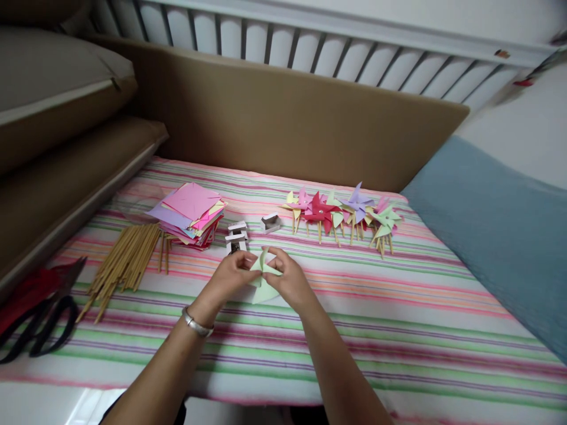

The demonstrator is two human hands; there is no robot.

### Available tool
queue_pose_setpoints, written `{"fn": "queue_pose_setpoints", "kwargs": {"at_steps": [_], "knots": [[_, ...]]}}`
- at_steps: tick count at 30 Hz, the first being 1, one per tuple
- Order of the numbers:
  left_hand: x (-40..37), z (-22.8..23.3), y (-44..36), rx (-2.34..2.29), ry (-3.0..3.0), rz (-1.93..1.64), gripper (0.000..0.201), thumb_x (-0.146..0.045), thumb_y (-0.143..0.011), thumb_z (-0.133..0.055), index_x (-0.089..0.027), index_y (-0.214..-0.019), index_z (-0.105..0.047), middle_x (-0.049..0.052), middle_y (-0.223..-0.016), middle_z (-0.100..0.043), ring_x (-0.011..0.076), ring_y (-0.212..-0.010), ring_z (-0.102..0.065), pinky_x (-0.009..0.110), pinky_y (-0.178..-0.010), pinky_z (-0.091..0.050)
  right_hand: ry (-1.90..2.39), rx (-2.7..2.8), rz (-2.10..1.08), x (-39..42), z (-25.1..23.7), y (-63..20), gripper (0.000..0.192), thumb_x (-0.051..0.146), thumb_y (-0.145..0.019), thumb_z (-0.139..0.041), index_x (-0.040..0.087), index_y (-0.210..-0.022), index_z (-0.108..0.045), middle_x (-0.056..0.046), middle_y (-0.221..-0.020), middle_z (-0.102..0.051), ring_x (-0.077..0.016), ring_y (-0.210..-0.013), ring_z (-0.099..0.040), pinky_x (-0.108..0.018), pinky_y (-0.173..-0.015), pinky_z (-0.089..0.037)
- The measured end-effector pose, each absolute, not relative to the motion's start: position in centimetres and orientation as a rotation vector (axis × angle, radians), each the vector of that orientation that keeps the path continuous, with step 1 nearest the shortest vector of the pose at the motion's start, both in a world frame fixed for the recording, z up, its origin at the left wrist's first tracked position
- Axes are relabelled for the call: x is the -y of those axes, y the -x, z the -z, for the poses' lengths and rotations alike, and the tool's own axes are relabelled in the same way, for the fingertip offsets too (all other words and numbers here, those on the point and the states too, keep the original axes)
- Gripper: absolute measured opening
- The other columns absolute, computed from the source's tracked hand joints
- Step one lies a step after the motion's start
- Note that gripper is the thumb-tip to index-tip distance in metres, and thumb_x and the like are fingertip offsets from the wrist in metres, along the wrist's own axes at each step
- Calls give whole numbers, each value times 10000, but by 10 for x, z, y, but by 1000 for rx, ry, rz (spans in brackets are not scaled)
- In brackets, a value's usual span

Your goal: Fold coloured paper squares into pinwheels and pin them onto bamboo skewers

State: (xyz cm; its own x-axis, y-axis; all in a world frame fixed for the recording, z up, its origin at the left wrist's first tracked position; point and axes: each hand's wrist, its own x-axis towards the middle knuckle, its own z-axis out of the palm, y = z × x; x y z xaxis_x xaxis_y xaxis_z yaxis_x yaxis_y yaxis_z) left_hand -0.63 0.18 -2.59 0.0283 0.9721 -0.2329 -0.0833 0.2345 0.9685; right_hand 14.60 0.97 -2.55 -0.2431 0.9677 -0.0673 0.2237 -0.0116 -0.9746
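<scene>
Both hands pinch one light green paper pinwheel in the middle of the striped cloth. Some of its corners are bent in toward the centre, and one flap lies flat toward me. On its left side, my left hand is closed on the paper; a silver bangle sits on that wrist. My right hand grips the right side, thumb near the centre. Whether a pin is between the fingertips is too small to tell. Just beyond the left hand stand small white open boxes with dark bits inside.
A stack of coloured paper squares and a pile of wooden sticks lie to the left. Black-handled scissors rest at the far left by red material. Several pinwheels on sticks lie at the back right. A brown padded board stands behind.
</scene>
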Motion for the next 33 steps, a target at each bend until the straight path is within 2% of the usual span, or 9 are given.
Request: {"fn": "queue_pose_setpoints", "kwargs": {"at_steps": [2,3,7,10,18,21,25,28,33], "knots": [[0,24,4,-1202,-802,-1156,433,-232,-545,-751,-164,-953,-626,-12,-709,-622,130,-606,-574,245,-588,-426,1263,1322,-1369,-12,27,-145,524,181,-635,-597,215,-1149,-496,30,-725,-595,-143,-616,-565,-237,-531,-416],[1,24,2,-1157,-733,-1159,434,-263,-571,-748,-168,-976,-624,0,-731,-637,134,-621,-587,251,-602,-438,1250,1221,-1382,-12,27,-144,527,194,-629,-615,209,-1141,-493,29,-723,-604,-147,-619,-572,-241,-540,-423],[5,29,-9,-963,-657,-1130,293,-279,-623,-737,-122,-864,-679,58,-780,-690,141,-691,-614,245,-675,-449,1160,1007,-1369,-12,30,-137,495,196,-613,-656,211,-1086,-509,31,-710,-630,-148,-648,-588,-246,-591,-434],[7,33,-16,-959,-587,-1182,294,-243,-609,-748,-109,-867,-699,74,-791,-713,154,-724,-627,243,-696,-451,1128,958,-1346,-9,34,-130,493,189,-613,-669,213,-1079,-508,28,-725,-637,-151,-683,-597,-251,-627,-439],[1,31,-5,-1010,-503,-1249,247,-208,-567,-744,-96,-783,-706,62,-665,-713,148,-584,-624,244,-597,-466,1148,1027,-1409,-6,34,-125,485,265,-679,-650,191,-1126,-479,12,-751,-624,-154,-685,-600,-284,-659,-471],[-4,27,9,-1082,-454,-1284,231,-185,-524,-749,-97,-731,-693,49,-614,-700,143,-531,-610,244,-560,-465,1217,1239,-1232,-4,28,-132,414,282,-752,-591,207,-1150,-508,-22,-827,-634,-173,-757,-606,-317,-692,-494],[-9,22,26,-1158,-428,-1306,255,-191,-497,-745,-101,-727,-683,45,-623,-700,155,-530,-613,254,-532,-473,1156,1629,-757,2,18,-139,219,215,-804,-541,238,-1006,-625,-64,-1007,-628,-201,-967,-573,-376,-878,-450],[-9,20,32,-1158,-432,-1287,244,-204,-507,-733,-104,-723,-677,41,-604,-693,161,-518,-609,262,-498,-474,1042,1887,-558,6,17,-139,213,159,-809,-522,259,-944,-653,-66,-1134,-593,-215,-1090,-513,-403,-945,-409],[-7,18,32,-1121,-455,-1277,224,-202,-517,-732,-109,-714,-680,29,-581,-682,146,-510,-598,241,-482,-458,976,2075,-447,4,23,-137,226,127,-798,-524,237,-941,-660,-68,-1337,-463,-235,-1285,-340,-447,-1037,-312]]}}
